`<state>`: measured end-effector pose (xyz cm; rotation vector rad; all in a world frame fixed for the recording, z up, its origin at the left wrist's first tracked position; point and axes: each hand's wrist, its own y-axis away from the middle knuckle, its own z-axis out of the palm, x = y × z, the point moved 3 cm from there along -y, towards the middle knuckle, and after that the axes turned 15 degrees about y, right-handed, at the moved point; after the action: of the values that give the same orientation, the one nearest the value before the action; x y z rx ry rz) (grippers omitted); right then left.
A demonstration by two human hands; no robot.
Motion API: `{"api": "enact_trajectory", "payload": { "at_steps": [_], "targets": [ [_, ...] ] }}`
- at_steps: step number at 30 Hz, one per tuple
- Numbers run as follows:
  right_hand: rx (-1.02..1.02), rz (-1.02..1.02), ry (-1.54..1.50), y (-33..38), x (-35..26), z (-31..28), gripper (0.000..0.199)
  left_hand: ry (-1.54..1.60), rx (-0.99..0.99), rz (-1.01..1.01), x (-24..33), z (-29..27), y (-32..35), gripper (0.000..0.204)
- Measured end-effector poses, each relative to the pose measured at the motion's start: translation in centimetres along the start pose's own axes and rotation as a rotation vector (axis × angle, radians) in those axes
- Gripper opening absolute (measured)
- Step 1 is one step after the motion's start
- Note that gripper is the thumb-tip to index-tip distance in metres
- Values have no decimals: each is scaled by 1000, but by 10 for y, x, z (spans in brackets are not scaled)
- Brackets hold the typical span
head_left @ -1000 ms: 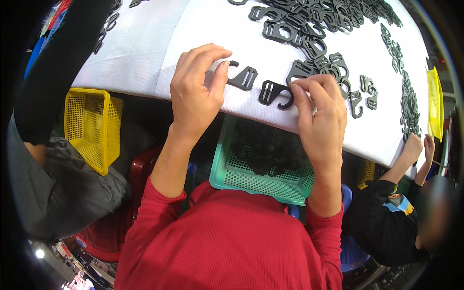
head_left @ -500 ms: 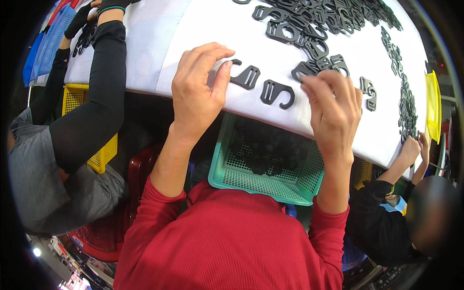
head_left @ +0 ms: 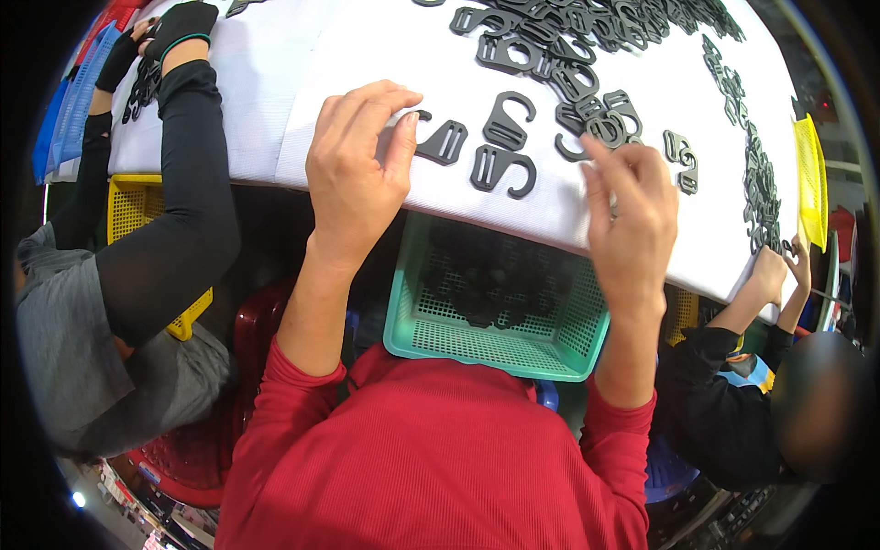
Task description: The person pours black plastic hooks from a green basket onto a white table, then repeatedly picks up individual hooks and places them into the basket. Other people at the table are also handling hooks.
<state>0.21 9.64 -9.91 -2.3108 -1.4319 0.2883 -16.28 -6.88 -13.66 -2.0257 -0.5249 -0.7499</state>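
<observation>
Several flat black plastic hooks, each with a slotted end, lie on the white table. My left hand [head_left: 359, 170] hovers at the near edge with its thumb apart from its curved fingers. Just past that thumb lies one hook [head_left: 446, 143], its curved tip partly hidden by the hand. To its right, a hook [head_left: 506, 124] lies right above another hook [head_left: 502, 171]. My right hand [head_left: 634, 202] has bent fingers and a separated thumb, with nothing visible between them. Its fingertips are close to a hook [head_left: 566, 147] at the near end of the pile.
A large pile of hooks [head_left: 587, 23] covers the far table. More hooks [head_left: 761, 188] run down the right side. A green basket [head_left: 495, 353] holding black pieces sits below the table edge. Co-workers' hands are at left [head_left: 179, 32] and right [head_left: 770, 275].
Another hook now lies above the one between my hands. My right hand is still near the pile's near end, its fingers changed in pose. The whole view has shifted slightly.
</observation>
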Motion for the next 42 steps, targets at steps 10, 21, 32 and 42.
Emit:
{"api": "enact_trajectory", "payload": {
  "at_steps": [10, 21, 32, 42],
  "targets": [
    [29, 74, -79, 44, -5, -20, 31, 83, -140, 0, 6, 0, -7, 22],
    [106, 288, -115, 63, 56, -25, 28, -162, -785, 299, 46, 53, 7, 53],
    [37, 123, -132, 63, 45, -17, 27, 273, -616, 326, 90, 57, -9, 34],
    [51, 370, 61, 46, 78, 1, 41, -30, -448, 285, 73, 119, -46, 43]
  ]
}}
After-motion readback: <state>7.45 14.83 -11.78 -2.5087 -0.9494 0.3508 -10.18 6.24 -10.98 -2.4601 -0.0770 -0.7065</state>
